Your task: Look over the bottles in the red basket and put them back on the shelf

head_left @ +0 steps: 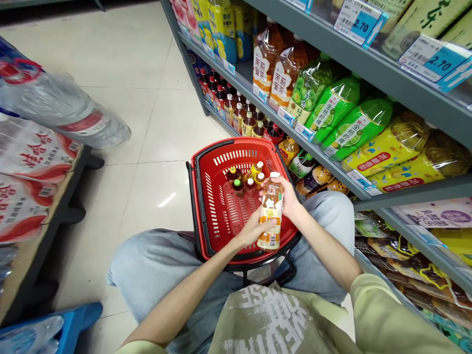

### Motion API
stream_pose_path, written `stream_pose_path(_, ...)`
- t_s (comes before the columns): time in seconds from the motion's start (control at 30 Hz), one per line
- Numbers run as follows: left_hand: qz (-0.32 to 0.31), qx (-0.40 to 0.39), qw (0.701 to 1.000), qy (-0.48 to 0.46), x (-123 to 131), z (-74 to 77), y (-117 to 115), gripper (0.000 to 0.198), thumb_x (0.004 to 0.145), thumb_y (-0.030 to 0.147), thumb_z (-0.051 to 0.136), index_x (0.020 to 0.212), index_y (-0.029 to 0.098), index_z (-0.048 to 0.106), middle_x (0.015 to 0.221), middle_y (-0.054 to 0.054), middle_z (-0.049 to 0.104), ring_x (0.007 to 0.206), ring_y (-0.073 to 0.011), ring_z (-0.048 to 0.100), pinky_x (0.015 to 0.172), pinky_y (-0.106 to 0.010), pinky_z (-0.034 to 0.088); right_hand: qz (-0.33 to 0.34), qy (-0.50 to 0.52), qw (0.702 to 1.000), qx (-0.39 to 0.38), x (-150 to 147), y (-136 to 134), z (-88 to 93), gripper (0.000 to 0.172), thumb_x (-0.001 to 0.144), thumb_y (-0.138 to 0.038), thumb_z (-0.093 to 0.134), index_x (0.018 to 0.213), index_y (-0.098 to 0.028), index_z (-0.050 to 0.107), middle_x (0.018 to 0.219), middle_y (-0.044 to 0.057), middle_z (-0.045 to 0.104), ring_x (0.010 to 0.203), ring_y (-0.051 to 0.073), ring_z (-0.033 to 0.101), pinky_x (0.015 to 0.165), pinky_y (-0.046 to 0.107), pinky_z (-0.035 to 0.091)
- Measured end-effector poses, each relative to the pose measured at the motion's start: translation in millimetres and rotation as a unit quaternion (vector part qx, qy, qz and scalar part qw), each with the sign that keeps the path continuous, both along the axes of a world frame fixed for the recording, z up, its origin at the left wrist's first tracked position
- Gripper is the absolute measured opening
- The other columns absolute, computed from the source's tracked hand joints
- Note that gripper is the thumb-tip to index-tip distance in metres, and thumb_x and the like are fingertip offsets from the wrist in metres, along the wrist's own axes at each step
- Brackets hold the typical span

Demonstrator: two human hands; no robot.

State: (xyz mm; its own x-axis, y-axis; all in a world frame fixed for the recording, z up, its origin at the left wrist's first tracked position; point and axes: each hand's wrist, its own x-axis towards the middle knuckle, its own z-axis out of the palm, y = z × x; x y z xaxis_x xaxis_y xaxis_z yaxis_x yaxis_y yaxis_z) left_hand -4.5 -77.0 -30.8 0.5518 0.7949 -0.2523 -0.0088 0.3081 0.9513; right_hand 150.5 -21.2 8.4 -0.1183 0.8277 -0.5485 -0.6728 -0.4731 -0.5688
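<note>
Both hands hold one bottle of amber tea with a white cap and a pale label, upright above the near right part of a red shopping basket. My left hand grips its lower left side, the thumb lying across the label. Around the upper part, just below the cap, my right hand is closed. Inside the basket, several small drink bottles with yellow, green and white caps stand together toward the far side. The basket sits between my bent knees, its black handle folded toward me.
On the right, a grey shelf unit carries large tea bottles, with small bottles lower down. Wrapped water packs lie on a pallet at left, beside a blue crate. Pale floor tiles lie between.
</note>
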Motion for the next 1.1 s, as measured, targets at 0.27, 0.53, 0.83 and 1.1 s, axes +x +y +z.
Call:
stream_pose_path(0.27, 0.01, -0.103, 0.992, -0.072, 3.2, 1.1, -7.6, 0.063, 0.074, 0.073, 0.079, 0.099, 0.017, 0.066, 0.081, -0.006, 0.071, 0.09, -0.0273, 0.07, 0.087, -0.039, 0.056, 0.005, 0.034, 0.999, 0.013, -3.5, -0.8, -2.1, 0.014, 0.077, -0.029, 0.063, 0.085, -0.018, 0.066, 0.078, 0.003, 0.074, 0.062, 0.017, 0.068, 0.06, 0.029, 0.061)
stream_pose_path(0.53, 0.059, 0.0, 0.997, 0.048, 4.8, -3.1, -8.4, 0.06, 0.084, 0.062, 0.075, 0.122, 0.016, 0.065, 0.103, -0.011, 0.078, 0.094, -0.029, 0.074, 0.087, -0.038, 0.056, -0.002, -0.078, 0.997, 0.008, -13.5, 1.7, 4.7, 0.012, 0.077, -0.023, 0.076, 0.084, -0.016, 0.069, 0.079, 0.004, 0.075, 0.064, 0.015, 0.07, 0.054, 0.022, 0.057)
stream_pose_path(0.83, 0.008, 0.069, 0.985, 0.16, 1.6, -8.9, -1.2, 0.056, 0.089, 0.062, 0.067, 0.117, 0.014, 0.068, 0.104, -0.012, 0.078, 0.094, -0.0287, 0.073, 0.088, -0.039, 0.055, 0.004, -0.11, 0.994, -0.005, -9.3, 1.9, -6.4, 0.022, 0.064, -0.022, 0.081, 0.081, -0.016, 0.069, 0.075, 0.003, 0.074, 0.058, 0.016, 0.067, 0.049, 0.024, 0.054)
stream_pose_path(1.1, 0.003, -0.145, 0.985, -0.096, 2.1, -10.0, -5.6, 0.064, 0.072, 0.071, 0.08, 0.095, 0.013, 0.069, 0.087, -0.009, 0.076, 0.077, -0.0225, 0.07, 0.077, -0.034, 0.057, 0.033, 0.057, 0.997, 0.03, -4.3, -5.3, -3.0, 0.021, 0.068, -0.028, 0.07, 0.085, -0.021, 0.061, 0.071, 0.0, 0.07, 0.068, 0.02, 0.071, 0.066, 0.032, 0.064)
